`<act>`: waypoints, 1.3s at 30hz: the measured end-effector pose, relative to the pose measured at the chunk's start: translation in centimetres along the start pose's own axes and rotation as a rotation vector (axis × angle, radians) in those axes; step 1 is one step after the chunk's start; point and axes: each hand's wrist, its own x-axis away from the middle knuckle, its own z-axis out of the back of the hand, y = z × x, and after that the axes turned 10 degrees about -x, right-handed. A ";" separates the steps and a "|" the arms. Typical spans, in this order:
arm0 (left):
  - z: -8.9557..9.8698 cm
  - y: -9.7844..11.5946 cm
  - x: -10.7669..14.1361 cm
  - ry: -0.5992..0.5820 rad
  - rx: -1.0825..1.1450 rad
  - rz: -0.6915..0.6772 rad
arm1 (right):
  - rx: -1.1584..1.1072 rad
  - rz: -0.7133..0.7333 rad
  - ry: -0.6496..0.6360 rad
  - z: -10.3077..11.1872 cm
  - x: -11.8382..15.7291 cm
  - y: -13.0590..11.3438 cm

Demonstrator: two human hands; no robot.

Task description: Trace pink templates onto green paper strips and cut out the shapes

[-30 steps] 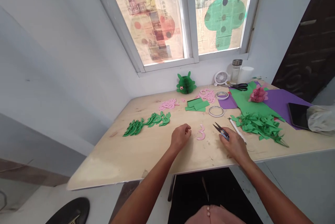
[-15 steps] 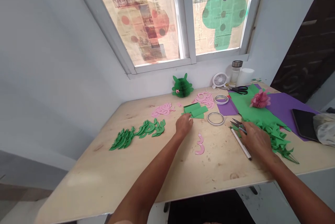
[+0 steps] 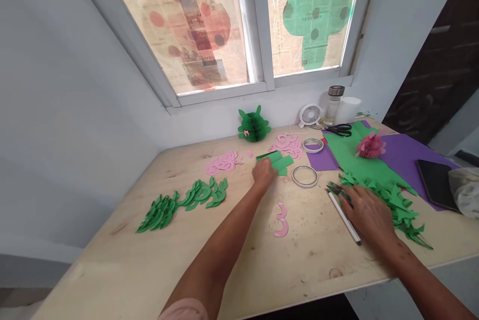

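Observation:
My left hand (image 3: 264,174) rests on a small stack of green paper strips (image 3: 283,161), its fingers curled down at the stack's left part; whether they pinch a strip is hidden. My right hand (image 3: 370,210) lies with its fingers closed over small dark-handled scissors (image 3: 341,192), whose blades point left. A white pen (image 3: 344,218) is beside that hand, and green paper scraps (image 3: 396,200) lie behind and to its right. Two curved pink pieces (image 3: 281,220) are on the table between my hands.
Green cutouts (image 3: 157,213) and pink cutouts (image 3: 224,162) lie left. Tape rolls (image 3: 304,176), a green paper figure (image 3: 254,125), a fan (image 3: 310,115), a bottle (image 3: 334,105) and black scissors (image 3: 340,130) stand or lie farther back. A pink paper figure (image 3: 370,145) and tablet (image 3: 437,184) are right.
The view has shifted slightly. My left hand has moved further over the green strips, covering their left part. My right hand has turned flatter over the small scissors.

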 end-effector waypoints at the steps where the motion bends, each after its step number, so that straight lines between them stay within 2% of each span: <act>1: 0.0 0.0 -0.1 0.003 0.023 0.001 | 0.005 0.009 0.005 0.2 0.1 0.0; 5: 0.3 0.0 0.2 0.018 0.148 -0.013 | -0.056 0.005 0.062 1.1 0.5 -0.3; 9: 0.7 -0.2 1.6 0.022 0.326 -0.068 | -0.335 -0.050 0.103 1.6 0.4 -1.4; 14: 1.2 -1.3 5.1 0.074 0.519 -0.123 | -0.921 -0.264 -0.072 2.3 -1.2 -4.9; 18: 1.9 -1.9 8.8 0.186 0.570 -0.150 | -1.363 -0.474 -0.227 2.3 -3.0 -8.7; 21: 2.2 -1.7 11.5 0.344 0.586 -0.256 | -1.574 -0.649 -0.263 1.6 -3.9 -11.2; 22: 2.2 -1.7 12.3 0.362 0.611 -0.264 | -1.630 -0.703 -0.253 1.3 -4.1 -11.8; 26: 2.0 -1.7 14.4 0.253 0.779 -0.182 | -1.779 -0.697 -0.265 0.4 -4.3 -13.3; 28: 1.9 -2.0 14.9 0.195 0.860 -0.115 | -1.758 -0.662 -0.262 0.2 -4.2 -13.5; 33: 2.4 -2.9 15.2 0.163 1.017 0.047 | -1.685 -0.575 -0.303 0.6 -4.1 -14.0; 36: 3.0 -3.0 15.2 -0.084 1.156 0.012 | -1.634 -0.489 -0.358 1.0 -3.9 -14.6; 39: 3.1 -3.3 15.5 -0.164 1.192 0.024 | -1.553 -0.409 -0.391 1.2 -3.8 -14.8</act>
